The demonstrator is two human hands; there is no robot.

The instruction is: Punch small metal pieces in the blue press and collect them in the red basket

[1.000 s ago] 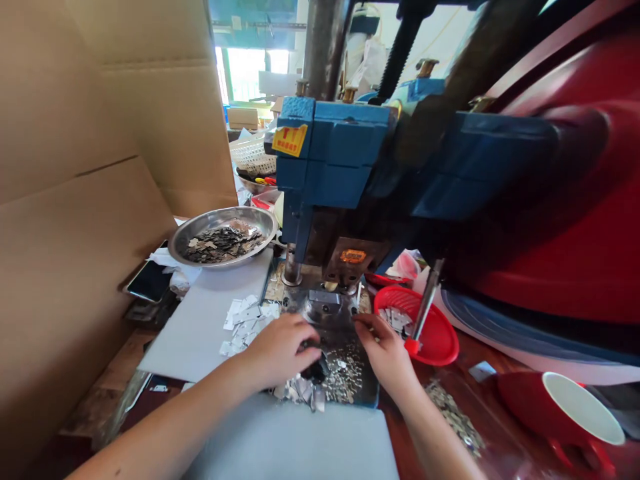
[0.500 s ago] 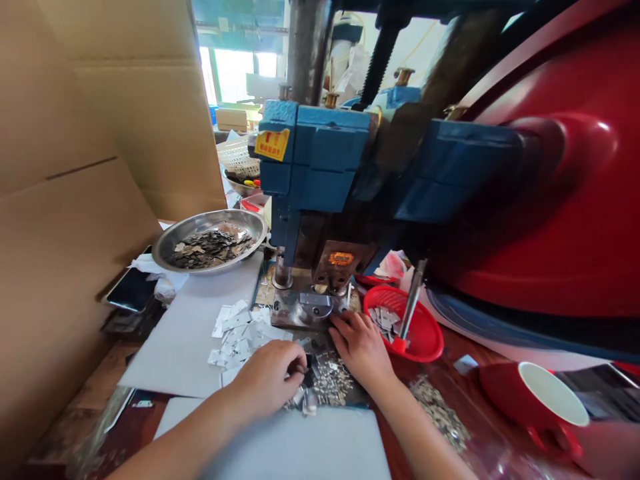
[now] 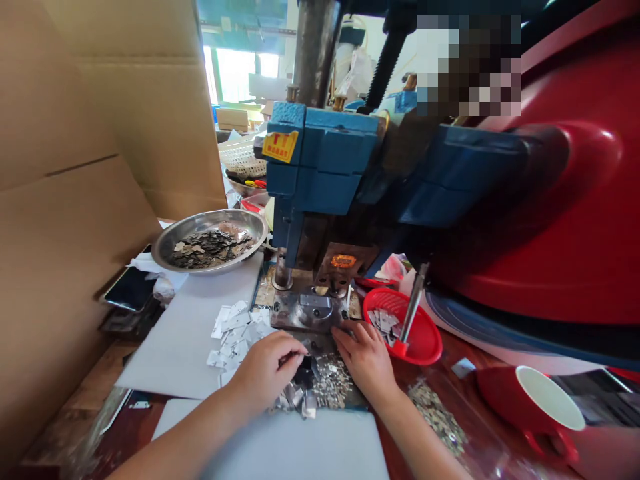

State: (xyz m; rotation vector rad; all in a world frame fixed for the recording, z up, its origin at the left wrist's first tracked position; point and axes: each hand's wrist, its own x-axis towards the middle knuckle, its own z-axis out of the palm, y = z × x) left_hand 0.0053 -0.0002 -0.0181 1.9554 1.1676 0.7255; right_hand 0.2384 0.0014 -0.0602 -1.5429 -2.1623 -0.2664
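Note:
My left hand point(image 3: 274, 365) is closed in a pinch in front of the press; whatever is between its fingertips is too small or hidden to make out. My right hand point(image 3: 365, 355) has its fingers loosely stretched out, the tips at the front right edge of the metal die point(image 3: 315, 308). Between my hands, small shiny metal bits point(image 3: 333, 381) are heaped in front of the die. Beside my left hand lies a pile of flat silvery metal plates point(image 3: 237, 333) on a white sheet. The blue press point(image 3: 325, 160) stands over the die.
At the left, a steel bowl point(image 3: 165, 257) holds dark metal pieces. A red basket point(image 3: 430, 343) with plates is right of the die. A red mug point(image 3: 505, 390) lies tilted farther right. Cardboard point(image 3: 75, 267) walls the left side; a large red wheel point(image 3: 550, 220) fills the right.
My left hand has turned slightly, with its pinched fingertips raised a little. My right fingers have shifted slightly down from the die's edge. The view has shifted a little.

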